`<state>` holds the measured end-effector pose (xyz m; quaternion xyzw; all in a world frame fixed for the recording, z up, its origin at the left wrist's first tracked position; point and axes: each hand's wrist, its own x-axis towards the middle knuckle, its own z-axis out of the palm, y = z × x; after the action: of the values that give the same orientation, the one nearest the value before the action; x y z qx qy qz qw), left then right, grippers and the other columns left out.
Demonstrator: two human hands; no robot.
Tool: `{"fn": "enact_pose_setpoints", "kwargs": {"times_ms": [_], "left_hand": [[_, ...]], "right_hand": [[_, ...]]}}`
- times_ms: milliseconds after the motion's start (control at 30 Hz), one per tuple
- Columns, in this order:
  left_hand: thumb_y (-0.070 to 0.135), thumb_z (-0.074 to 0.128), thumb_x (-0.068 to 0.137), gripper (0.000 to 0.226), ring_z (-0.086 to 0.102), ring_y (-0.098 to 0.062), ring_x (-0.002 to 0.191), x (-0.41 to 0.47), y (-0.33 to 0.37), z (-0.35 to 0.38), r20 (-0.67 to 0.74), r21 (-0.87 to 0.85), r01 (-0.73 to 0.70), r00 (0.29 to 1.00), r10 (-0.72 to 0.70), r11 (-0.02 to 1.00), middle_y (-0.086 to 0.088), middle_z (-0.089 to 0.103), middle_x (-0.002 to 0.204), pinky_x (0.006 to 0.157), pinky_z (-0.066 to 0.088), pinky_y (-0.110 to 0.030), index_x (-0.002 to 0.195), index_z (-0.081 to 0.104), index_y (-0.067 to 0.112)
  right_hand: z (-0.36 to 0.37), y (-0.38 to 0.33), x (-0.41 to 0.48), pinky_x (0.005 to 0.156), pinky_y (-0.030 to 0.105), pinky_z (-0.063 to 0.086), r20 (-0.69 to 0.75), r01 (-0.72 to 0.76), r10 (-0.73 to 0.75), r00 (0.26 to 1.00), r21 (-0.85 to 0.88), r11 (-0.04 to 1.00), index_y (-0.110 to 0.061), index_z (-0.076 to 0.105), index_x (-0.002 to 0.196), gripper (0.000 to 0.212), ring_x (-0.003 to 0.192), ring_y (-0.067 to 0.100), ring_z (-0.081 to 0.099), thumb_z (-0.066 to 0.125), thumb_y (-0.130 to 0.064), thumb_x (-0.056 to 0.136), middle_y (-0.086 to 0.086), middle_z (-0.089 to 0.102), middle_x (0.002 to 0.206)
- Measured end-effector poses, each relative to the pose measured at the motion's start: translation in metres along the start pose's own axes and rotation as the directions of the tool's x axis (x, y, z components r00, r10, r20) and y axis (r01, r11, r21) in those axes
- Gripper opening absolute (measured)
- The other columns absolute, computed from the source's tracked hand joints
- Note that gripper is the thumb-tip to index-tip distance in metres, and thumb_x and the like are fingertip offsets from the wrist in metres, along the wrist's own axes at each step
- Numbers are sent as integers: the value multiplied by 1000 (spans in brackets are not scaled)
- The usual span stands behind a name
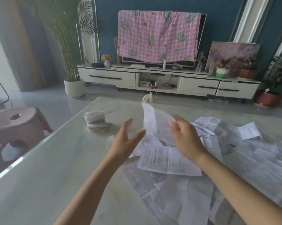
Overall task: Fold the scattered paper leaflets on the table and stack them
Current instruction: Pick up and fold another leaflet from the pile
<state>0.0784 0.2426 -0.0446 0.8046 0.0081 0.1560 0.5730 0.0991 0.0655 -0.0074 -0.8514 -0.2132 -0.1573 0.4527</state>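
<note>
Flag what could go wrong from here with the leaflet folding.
Only the right hand pinches the raised leaflet; the left hand is open, so the limp sheet may fold crooked. The folded stack looks puffy and uneven, so another piece could topple it.

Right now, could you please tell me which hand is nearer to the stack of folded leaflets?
Left. The left hand hovers open just right of the stack of folded leaflets; the right hand is farther right, pinching a raised leaflet.
</note>
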Motion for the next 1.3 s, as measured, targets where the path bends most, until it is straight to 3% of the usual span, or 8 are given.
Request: {"fn": "enact_pose_setpoints", "kwargs": {"times_ms": [167,333,500,567,867,1033,1200,1300], "left_hand": [[63,74,62,87,54,-1,115,-17,52,24,184,-181,66,982,-33,981,7,54,131,93,43,-21,133,43,24],[29,72,74,36,67,-26,85,-41,81,43,356,-335,110,934,17,936,-15,71,95,82,50,-40,99,68,4],[26,76,70,37,68,-37,85,-68,87,81,278,-328,207,954,-115,922,-23,71,94,82,52,-50,94,68,-1],[20,71,79,19,69,-33,81,-70,84,92,245,-332,222,959,-144,917,-20,72,90,78,54,-46,89,70,3],[4,53,88,19,71,-23,76,-69,69,100,321,-332,309,925,-201,891,-14,73,90,68,58,-30,93,71,7],[-1,47,89,31,67,-19,63,-66,67,99,377,-404,374,900,-220,835,-10,72,79,53,54,-24,75,72,10],[30,36,93,38,67,-25,59,-69,72,99,467,-491,484,848,-250,724,-15,71,77,45,50,-24,91,68,9],[40,52,81,36,71,-24,73,-72,69,102,573,-375,450,800,-179,810,-13,74,88,52,54,-26,92,73,13]], "right_hand": [[-81,-6,-11,57,32,50,-19,-229,283,959,536,812,-10,59,86,19,67,24,62,43,-10,97,12,64,82],[-114,8,-40,48,22,49,126,-372,364,923,535,758,-10,62,90,17,57,12,64,46,-12,96,6,67,78],[-129,29,-77,81,35,54,329,-475,346,878,684,554,-5,63,111,39,95,27,67,54,-33,86,14,70,106],[-128,38,-88,76,31,57,391,-523,349,852,677,518,-5,62,114,40,94,25,67,58,-28,82,14,70,107],[-130,64,-90,86,42,52,368,-522,371,852,550,652,-9,63,112,24,97,28,66,55,-5,90,12,70,107],[-131,70,-95,70,26,56,424,-555,366,829,538,634,-4,70,104,22,89,22,67,53,0,89,12,72,98],[-132,66,-96,66,25,57,303,-457,346,888,496,738,-11,75,67,43,81,21,71,47,15,86,9,74,84],[-129,66,-99,63,21,55,212,-350,284,935,425,835,-13,75,68,43,78,16,71,48,15,87,4,75,81]]}}
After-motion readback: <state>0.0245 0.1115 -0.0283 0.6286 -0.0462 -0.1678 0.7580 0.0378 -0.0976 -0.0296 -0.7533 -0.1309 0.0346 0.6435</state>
